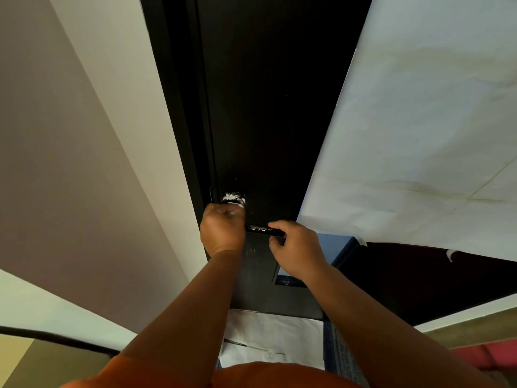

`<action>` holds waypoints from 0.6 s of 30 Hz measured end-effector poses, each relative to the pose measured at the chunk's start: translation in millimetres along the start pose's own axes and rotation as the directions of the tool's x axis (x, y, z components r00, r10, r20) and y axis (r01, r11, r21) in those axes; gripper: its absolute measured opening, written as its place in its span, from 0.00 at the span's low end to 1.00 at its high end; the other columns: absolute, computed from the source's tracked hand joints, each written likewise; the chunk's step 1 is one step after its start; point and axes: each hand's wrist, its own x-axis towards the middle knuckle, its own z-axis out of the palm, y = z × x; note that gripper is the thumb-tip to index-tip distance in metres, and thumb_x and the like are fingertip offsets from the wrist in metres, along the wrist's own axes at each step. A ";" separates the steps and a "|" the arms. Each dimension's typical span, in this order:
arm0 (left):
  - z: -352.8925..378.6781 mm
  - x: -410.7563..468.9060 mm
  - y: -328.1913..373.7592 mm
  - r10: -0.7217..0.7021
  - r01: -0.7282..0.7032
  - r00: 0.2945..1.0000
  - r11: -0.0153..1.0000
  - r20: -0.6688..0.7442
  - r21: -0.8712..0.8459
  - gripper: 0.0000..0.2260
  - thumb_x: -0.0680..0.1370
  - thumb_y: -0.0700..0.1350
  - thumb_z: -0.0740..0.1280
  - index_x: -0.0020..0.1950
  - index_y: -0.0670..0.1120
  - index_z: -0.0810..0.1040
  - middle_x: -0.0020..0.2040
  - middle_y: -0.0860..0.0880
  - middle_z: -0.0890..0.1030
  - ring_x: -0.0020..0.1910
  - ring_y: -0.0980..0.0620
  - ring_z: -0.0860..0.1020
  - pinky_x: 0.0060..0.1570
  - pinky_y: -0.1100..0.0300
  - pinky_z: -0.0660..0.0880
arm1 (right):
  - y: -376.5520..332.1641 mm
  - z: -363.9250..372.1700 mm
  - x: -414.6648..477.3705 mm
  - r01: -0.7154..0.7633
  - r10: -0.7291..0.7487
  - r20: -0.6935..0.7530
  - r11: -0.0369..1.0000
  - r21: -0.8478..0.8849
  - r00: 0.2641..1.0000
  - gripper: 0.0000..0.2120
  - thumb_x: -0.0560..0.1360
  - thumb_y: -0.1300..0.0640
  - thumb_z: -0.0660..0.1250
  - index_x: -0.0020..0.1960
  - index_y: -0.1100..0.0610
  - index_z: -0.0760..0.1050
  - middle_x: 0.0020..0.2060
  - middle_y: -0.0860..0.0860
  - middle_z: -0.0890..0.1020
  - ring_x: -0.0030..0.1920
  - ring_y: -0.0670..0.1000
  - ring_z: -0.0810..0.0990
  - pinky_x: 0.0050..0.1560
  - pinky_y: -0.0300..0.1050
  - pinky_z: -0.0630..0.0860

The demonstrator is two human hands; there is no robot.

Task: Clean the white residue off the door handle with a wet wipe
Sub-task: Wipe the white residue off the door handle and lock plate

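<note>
Two hands [223, 229] [297, 247] gripping door handle [258, 228], white residue [233, 198]

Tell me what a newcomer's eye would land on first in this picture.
First, the white smear, bright against the dark door, mid-frame just above the left hand, which is fisted at one end of the door handle. Next, the right hand pinching the handle's other end, and the big white sheet filling the right side.
</note>
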 end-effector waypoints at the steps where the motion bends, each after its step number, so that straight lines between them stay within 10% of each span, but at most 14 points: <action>1: 0.9 -2.7 3.4 -0.065 0.064 0.998 0.994 -0.006 -0.085 0.02 0.77 0.46 0.74 0.44 0.50 0.83 0.49 0.53 0.83 0.46 0.53 0.81 0.45 0.67 0.73 | 0.7 -0.7 -0.2 0.002 -0.002 0.003 1.000 -0.002 1.000 0.17 0.77 0.50 0.68 0.66 0.46 0.77 0.58 0.48 0.83 0.58 0.51 0.81 0.63 0.57 0.76; 6: 0.3 -5.2 19.7 -0.426 0.374 0.905 0.797 -0.003 -0.475 0.03 0.75 0.43 0.75 0.45 0.44 0.87 0.41 0.48 0.86 0.41 0.49 0.84 0.47 0.56 0.82 | 4.1 -2.2 -1.7 -0.002 0.001 0.014 1.000 0.007 1.000 0.18 0.78 0.49 0.68 0.67 0.45 0.77 0.60 0.48 0.83 0.61 0.51 0.80 0.66 0.57 0.74; 10: -4.3 1.5 25.5 -0.657 0.620 0.705 0.390 0.266 -0.680 0.04 0.76 0.41 0.72 0.44 0.41 0.82 0.36 0.46 0.85 0.33 0.51 0.84 0.37 0.57 0.81 | 5.3 -4.1 -1.7 -0.008 0.008 0.030 1.000 0.015 1.000 0.18 0.78 0.49 0.68 0.68 0.44 0.76 0.60 0.47 0.83 0.62 0.50 0.79 0.67 0.57 0.74; 18: -18.9 10.7 -5.8 -0.385 0.833 0.532 0.079 0.754 -0.548 0.08 0.81 0.43 0.65 0.49 0.44 0.83 0.40 0.48 0.86 0.44 0.53 0.83 0.43 0.58 0.81 | 4.2 0.1 -0.2 0.006 -0.005 -0.013 0.998 0.054 1.000 0.16 0.77 0.53 0.69 0.65 0.47 0.78 0.53 0.48 0.83 0.49 0.48 0.81 0.60 0.51 0.78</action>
